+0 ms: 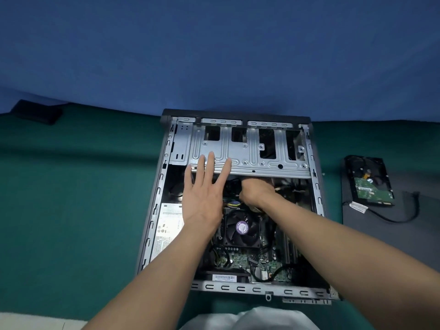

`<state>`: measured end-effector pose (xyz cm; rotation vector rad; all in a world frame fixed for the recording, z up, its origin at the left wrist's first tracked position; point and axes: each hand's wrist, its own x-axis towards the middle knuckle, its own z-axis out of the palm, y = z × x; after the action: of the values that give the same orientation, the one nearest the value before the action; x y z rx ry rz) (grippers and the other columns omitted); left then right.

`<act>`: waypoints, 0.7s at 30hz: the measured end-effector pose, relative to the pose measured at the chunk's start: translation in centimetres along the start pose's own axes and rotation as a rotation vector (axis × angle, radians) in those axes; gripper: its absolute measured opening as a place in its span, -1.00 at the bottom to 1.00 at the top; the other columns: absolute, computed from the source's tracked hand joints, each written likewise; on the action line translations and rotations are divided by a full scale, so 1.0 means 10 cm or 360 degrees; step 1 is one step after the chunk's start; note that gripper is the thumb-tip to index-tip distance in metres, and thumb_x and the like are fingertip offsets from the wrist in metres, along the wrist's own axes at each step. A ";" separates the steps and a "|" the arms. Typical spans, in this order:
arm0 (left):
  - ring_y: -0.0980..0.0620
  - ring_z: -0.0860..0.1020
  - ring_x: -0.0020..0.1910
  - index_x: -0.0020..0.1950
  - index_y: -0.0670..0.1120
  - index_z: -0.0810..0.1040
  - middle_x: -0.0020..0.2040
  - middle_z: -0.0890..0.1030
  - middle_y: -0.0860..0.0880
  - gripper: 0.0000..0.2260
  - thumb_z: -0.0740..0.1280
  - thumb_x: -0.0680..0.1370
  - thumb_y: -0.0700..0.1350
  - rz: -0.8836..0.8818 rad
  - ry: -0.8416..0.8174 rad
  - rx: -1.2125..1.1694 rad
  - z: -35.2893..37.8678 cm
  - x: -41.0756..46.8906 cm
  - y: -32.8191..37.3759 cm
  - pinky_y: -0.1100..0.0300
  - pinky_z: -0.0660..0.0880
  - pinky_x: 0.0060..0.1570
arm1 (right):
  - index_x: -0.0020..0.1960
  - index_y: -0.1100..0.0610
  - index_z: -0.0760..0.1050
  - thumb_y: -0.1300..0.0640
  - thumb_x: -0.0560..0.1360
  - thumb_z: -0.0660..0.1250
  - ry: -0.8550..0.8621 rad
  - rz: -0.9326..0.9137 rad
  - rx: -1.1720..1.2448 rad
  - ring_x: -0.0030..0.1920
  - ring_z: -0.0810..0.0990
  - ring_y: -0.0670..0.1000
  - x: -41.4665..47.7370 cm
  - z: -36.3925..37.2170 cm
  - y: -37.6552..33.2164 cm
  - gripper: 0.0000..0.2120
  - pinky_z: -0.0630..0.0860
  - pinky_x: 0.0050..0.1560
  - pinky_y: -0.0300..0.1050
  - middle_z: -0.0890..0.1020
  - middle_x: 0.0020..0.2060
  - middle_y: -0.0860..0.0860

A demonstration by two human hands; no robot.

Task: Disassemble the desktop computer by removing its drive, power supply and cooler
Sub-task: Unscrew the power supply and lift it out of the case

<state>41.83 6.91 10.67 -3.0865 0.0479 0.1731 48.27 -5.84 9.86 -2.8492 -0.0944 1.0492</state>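
The open desktop case (152,210) lies flat on a green cloth. My left hand (206,191) lies flat, fingers spread, with its fingertips on the grey metal drive cage (250,151). My right hand (256,190) reaches under the cage's front edge among black cables; its fingers are hidden, so what it grips cannot be made out. The silver power supply (167,229) sits along the case's left side. The black cooler fan (240,228) with a purple centre label sits on the motherboard (240,259). A hard drive (367,181) lies outside the case, to the right.
A grey mat (404,234) under the hard drive carries a loose black cable (404,216). A dark flat object (37,111) lies at the far left by the blue backdrop (214,55). Green cloth (71,198) surrounds the case. White fabric (250,317) shows at the bottom edge.
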 end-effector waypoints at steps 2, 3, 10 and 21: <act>-0.17 -0.31 0.54 0.47 0.07 -0.51 0.56 -0.35 -0.15 -0.01 0.31 0.51 -0.23 0.0009 0.0004 0.0022 0.01 0.00 0.00 -0.17 -0.25 0.47 | -0.24 0.13 0.37 0.14 0.56 0.22 -0.0087 -0.0043 -0.0018 -0.15 0.52 0.08 0.05 -0.02 -0.02 -0.80 0.44 -0.13 -0.06 0.52 -0.21 0.01; -0.17 -0.30 0.54 0.47 0.06 -0.51 0.56 -0.34 -0.16 -0.03 0.30 0.51 -0.22 0.0014 0.0014 0.0027 0.01 0.00 0.00 -0.17 -0.25 0.46 | -0.18 0.14 0.38 0.14 0.57 0.22 -0.0104 -0.0067 -0.0035 -0.08 0.53 0.10 0.07 -0.02 -0.02 -0.84 0.45 -0.08 -0.05 0.53 -0.14 0.04; -0.17 -0.23 0.56 0.55 0.07 -0.33 0.59 -0.22 -0.16 -0.11 0.34 0.56 0.07 0.0071 0.0040 -0.0138 0.00 0.01 -0.03 -0.19 -0.16 0.48 | 0.44 0.13 0.31 0.10 0.60 0.15 -0.0200 -0.0176 -0.0088 0.38 0.37 0.17 0.24 -0.05 0.02 -0.58 0.32 0.36 0.06 0.36 0.43 0.13; 0.00 0.04 0.57 0.56 0.11 0.17 0.59 0.14 -0.03 -0.39 0.31 0.54 -0.05 0.0007 0.0263 -0.0514 -0.06 0.01 -0.10 -0.02 -0.09 0.51 | 0.42 0.08 0.26 0.06 0.57 0.04 0.0217 -0.0269 0.0108 0.28 0.44 0.21 0.33 0.17 0.15 -0.57 0.42 0.28 0.07 0.39 0.37 0.18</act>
<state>42.02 7.92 11.27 -3.4152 0.0366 -0.0838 49.70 -6.87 6.31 -2.7839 -0.2771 0.8082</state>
